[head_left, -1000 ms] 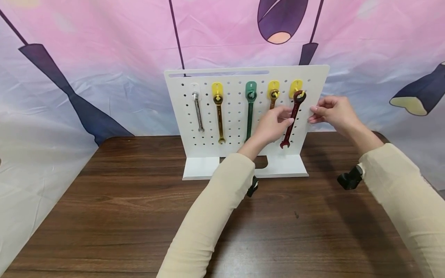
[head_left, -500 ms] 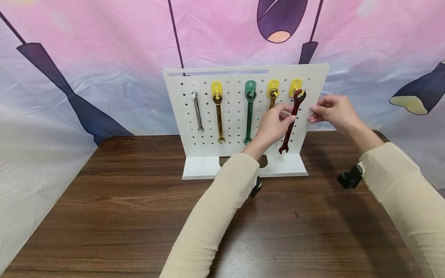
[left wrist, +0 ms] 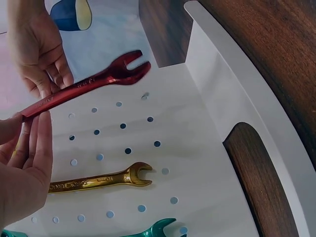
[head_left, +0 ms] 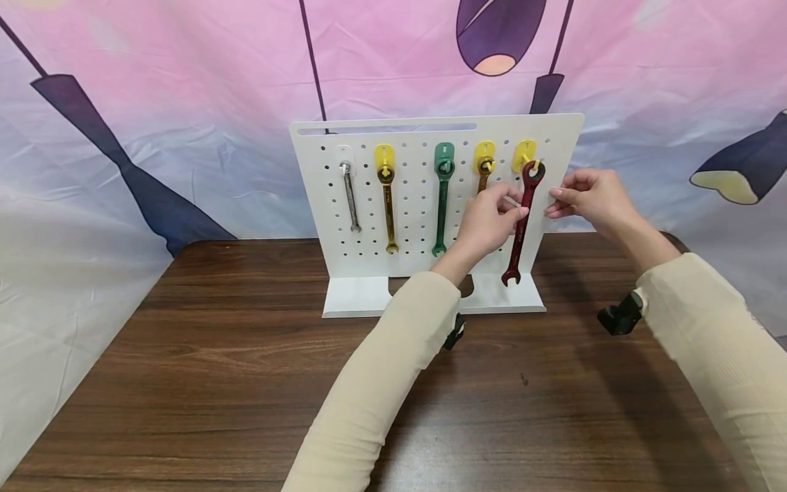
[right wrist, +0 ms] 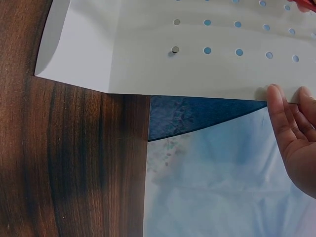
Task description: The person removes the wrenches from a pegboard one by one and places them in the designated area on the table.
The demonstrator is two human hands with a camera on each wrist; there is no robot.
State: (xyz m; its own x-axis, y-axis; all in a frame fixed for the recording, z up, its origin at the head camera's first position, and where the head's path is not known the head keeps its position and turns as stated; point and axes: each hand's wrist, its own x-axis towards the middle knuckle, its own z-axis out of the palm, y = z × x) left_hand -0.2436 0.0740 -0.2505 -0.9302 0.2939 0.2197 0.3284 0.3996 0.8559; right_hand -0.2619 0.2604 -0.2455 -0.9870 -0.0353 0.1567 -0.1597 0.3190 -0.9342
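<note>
My left hand (head_left: 486,222) pinches a red combination wrench (head_left: 520,232) by its shaft between thumb and fingers. The wrench's ring end is at a yellow hook (head_left: 525,156) on the white pegboard (head_left: 522,128); I cannot tell if the hook tip is still through the ring. In the left wrist view, its open jaw end stands out from the board. My right hand (head_left: 593,198) grips the pegboard's right edge between thumb and fingers, as the right wrist view also shows with the hand (right wrist: 302,148) at the board's edge (right wrist: 217,91).
A small silver wrench (head_left: 351,201), a gold wrench (head_left: 389,212), a green wrench (head_left: 442,208) and another gold wrench (left wrist: 98,183) hang on the board. It stands on a dark wooden table (head_left: 215,369), in front of a patterned cloth (head_left: 215,137).
The red wrench's lower end has swung out from the board, and its ring has shifted slightly right and down. My left hand has moved slightly right with it. My right hand stays put.
</note>
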